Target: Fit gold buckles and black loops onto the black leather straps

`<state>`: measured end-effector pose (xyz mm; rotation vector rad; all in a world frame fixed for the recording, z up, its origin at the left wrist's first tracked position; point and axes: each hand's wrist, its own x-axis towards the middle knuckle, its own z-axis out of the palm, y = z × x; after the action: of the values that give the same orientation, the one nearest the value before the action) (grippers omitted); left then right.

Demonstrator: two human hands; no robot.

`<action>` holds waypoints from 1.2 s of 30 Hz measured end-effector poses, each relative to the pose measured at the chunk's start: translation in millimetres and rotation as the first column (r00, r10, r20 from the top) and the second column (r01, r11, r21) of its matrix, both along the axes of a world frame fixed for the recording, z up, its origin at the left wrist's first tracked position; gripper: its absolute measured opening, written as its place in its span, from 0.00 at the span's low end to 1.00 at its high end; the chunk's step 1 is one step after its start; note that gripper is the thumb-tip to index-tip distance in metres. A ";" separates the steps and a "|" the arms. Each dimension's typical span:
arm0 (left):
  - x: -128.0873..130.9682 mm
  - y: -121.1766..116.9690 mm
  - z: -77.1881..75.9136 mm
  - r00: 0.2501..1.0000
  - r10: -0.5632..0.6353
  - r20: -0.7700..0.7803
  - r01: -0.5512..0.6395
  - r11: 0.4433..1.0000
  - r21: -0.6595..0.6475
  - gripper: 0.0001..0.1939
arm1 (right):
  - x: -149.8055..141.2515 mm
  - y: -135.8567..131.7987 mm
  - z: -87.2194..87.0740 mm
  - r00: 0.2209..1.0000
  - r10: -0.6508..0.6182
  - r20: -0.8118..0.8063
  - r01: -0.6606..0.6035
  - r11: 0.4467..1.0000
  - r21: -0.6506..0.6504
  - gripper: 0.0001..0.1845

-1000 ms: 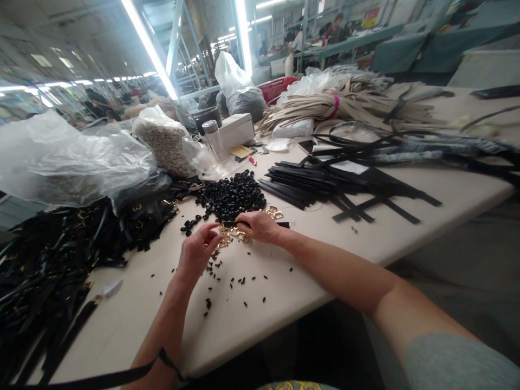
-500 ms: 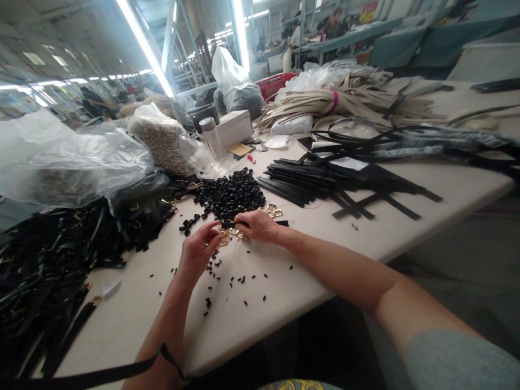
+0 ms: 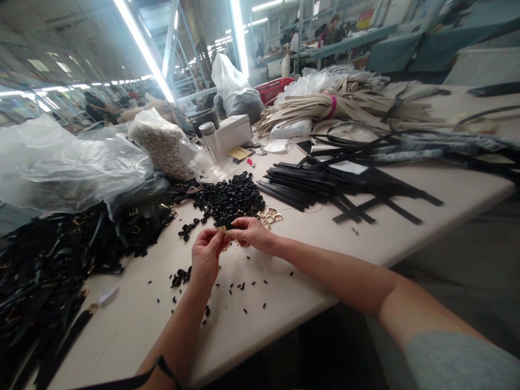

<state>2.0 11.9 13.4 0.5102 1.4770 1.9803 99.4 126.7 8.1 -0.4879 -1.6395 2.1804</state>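
My left hand [image 3: 206, 253] is closed, thumb and fingers pinching a small gold buckle [image 3: 222, 229]. Right beside it, the fingertips of my right hand [image 3: 255, 236] press together on a black strap [image 3: 223, 222], of which only a short dark piece shows at the buckle. The two hands nearly touch, so how strap and buckle meet is hidden. Just beyond them lies a heap of small black loops [image 3: 231, 194]. More gold buckles [image 3: 270, 218] lie beside and partly under my right hand. Tiny black pieces [image 3: 242, 285] are scattered on the table nearer to me.
Black straps with buckles [image 3: 73, 254] pile up on the left, below clear plastic bags [image 3: 77, 162]. Flat black strips [image 3: 300, 184] lie to the right, with beige strips [image 3: 300, 111] behind. A clear bottle [image 3: 210, 142] and a white box [image 3: 234, 131] stand at the back.
My left hand has moved right and closed on a gold buckle, meeting my right hand. The strap end that stuck out right of my right hand no longer shows there.
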 end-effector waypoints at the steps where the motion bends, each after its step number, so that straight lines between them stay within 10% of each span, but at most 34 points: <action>1: 1.4 0.9 -0.9 1.000 -0.006 0.010 0.006 1.000 0.009 0.18 | -0.2 -0.6 -0.1 1.000 -0.005 -0.011 0.004 1.000 -0.011 0.20; 7: 3.5 0.3 -5.3 0.995 -0.035 -0.089 0.031 0.998 -0.049 0.19 | 2.1 2.1 1.5 0.996 -0.074 0.047 0.061 0.971 0.230 0.11; 12: -6.9 -3.4 -11.6 0.920 -0.060 -0.387 0.018 0.993 -0.113 0.17 | 7.4 7.6 5.3 0.983 -0.179 0.050 0.091 0.700 0.709 0.04; 17: -13.5 -6.0 -6.7 0.818 -0.104 -0.566 -0.012 0.980 -0.198 0.13 | 8.7 8.0 5.1 0.978 -0.198 0.067 0.047 0.520 0.853 0.04; 24: -18.2 -11.8 2.8 0.731 -0.203 -0.652 0.002 0.955 -0.295 0.13 | 8.6 9.8 3.4 0.987 -0.116 0.113 -0.030 0.557 0.830 0.09; 30: -16.4 -10.3 2.3 0.925 -0.099 -0.366 0.032 0.983 -0.183 0.16 | 9.5 21.1 7.5 0.975 -0.164 0.149 0.003 0.681 0.732 0.17; 36: -15.5 -5.2 5.4 0.990 -0.002 -0.143 -0.009 0.997 -0.076 0.17 | 8.1 17.3 5.8 0.968 -0.192 0.164 -0.001 0.648 0.761 0.11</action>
<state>-13.5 6.7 18.7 0.6276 1.6347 1.9150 107.5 143.9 13.8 -0.5543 -2.3822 1.1799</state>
